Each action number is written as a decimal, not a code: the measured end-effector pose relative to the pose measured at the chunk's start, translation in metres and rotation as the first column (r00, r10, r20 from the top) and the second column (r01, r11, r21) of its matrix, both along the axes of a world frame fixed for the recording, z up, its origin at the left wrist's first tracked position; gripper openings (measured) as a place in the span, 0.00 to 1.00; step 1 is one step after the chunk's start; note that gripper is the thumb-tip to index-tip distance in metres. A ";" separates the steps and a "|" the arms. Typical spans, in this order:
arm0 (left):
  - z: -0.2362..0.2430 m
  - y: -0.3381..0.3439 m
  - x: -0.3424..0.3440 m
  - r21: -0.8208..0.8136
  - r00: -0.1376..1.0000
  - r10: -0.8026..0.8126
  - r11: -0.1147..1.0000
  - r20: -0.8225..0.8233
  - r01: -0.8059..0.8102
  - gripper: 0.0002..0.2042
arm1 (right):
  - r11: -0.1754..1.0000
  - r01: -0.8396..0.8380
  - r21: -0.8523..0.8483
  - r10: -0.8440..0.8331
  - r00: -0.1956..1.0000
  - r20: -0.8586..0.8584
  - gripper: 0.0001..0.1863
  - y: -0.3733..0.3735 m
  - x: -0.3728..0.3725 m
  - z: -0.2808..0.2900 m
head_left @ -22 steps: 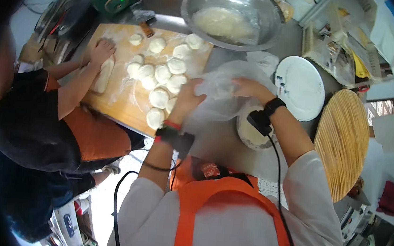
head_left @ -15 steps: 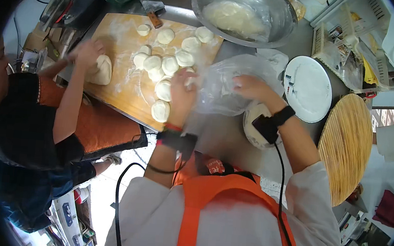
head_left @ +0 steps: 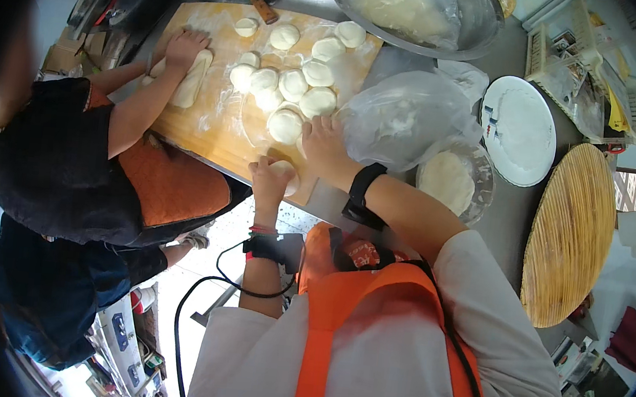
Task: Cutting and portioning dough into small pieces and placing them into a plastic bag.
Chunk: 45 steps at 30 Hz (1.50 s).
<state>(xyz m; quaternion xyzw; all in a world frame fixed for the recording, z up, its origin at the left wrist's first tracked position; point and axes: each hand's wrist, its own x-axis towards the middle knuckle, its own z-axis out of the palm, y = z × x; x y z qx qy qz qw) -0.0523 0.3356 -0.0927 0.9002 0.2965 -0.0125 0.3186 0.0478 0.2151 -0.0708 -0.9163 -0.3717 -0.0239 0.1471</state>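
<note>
A soft, white, flattened round of dough (head_left: 288, 178) sits at the near edge of a floured, pale wooden board (head_left: 217, 135), the fingers of the left hand (head_left: 266, 178) curled around its left side; whether it is lifted or resting cannot be told. Just beside it, toward two o'clock, the right hand (head_left: 329, 147) bends its fingers over another pale piece, mostly hidden, and how firmly it grips cannot be made out. So near the rim, the round could slip off the board if the left fingers loosened, or dent if they squeezed hard. At twelve o'clock, a crowd of similar white dough rounds (head_left: 293, 85) sits close-packed; a careless knuckle might press neighbours together. At two o'clock, a crumpled clear plastic bag (head_left: 386, 125) lies close by the right hand and could catch on that wrist. A clear round bowl (head_left: 483, 180) with pale contents stands at three o'clock, and a wide steel basin (head_left: 478, 26) at one. Between ten and eleven, a co-worker's hands (head_left: 185, 46) press a long white slab of dough (head_left: 193, 83), limiting room that way. At seven o'clock, a looping black cable (head_left: 178, 319) could snag the left arm.
</note>
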 end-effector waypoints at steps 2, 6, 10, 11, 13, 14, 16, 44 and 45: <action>0.000 0.015 0.001 -0.232 0.992 0.123 0.965 0.000 -0.120 0.23 | 0.999 -0.044 -0.010 0.044 0.999 -0.017 0.22 0.000 0.005 -0.009; -0.005 0.024 0.001 -0.133 0.970 0.074 0.990 0.231 -0.044 0.25 | 0.995 -0.103 0.015 0.104 0.993 -0.064 0.31 -0.001 0.010 -0.013; 0.008 -0.011 -0.002 0.375 0.929 -0.270 0.913 0.251 0.164 0.27 | 0.990 0.057 -0.126 -0.100 0.927 -0.362 0.34 0.005 0.013 -0.009; 0.001 -0.016 0.000 0.404 0.931 -0.253 0.905 0.263 0.132 0.29 | 0.995 0.033 -0.095 -0.058 0.958 -0.280 0.35 0.005 0.012 -0.010; -0.013 -0.010 -0.007 0.410 0.937 -0.211 0.908 0.277 0.083 0.30 | 0.999 -0.013 -0.052 0.003 0.981 -0.194 0.36 0.011 0.001 -0.007; -0.012 -0.013 -0.003 0.403 0.937 -0.183 0.914 0.297 0.050 0.30 | 1.000 -0.002 -0.026 -0.002 0.987 -0.160 0.33 0.011 -0.003 -0.010; -0.007 -0.016 -0.001 0.423 0.943 -0.204 0.903 0.264 0.077 0.28 | 1.000 0.012 -0.001 -0.012 0.992 -0.122 0.30 0.011 -0.004 -0.018; -0.005 0.045 0.043 0.418 0.940 -0.137 0.909 0.311 -0.006 0.19 | 0.992 -0.022 0.121 0.062 0.940 -0.335 0.27 0.027 -0.001 0.015; -0.009 0.043 0.044 0.451 0.924 -0.214 0.891 0.318 0.051 0.21 | 0.990 -0.024 0.141 0.057 0.969 -0.241 0.29 0.026 -0.006 0.001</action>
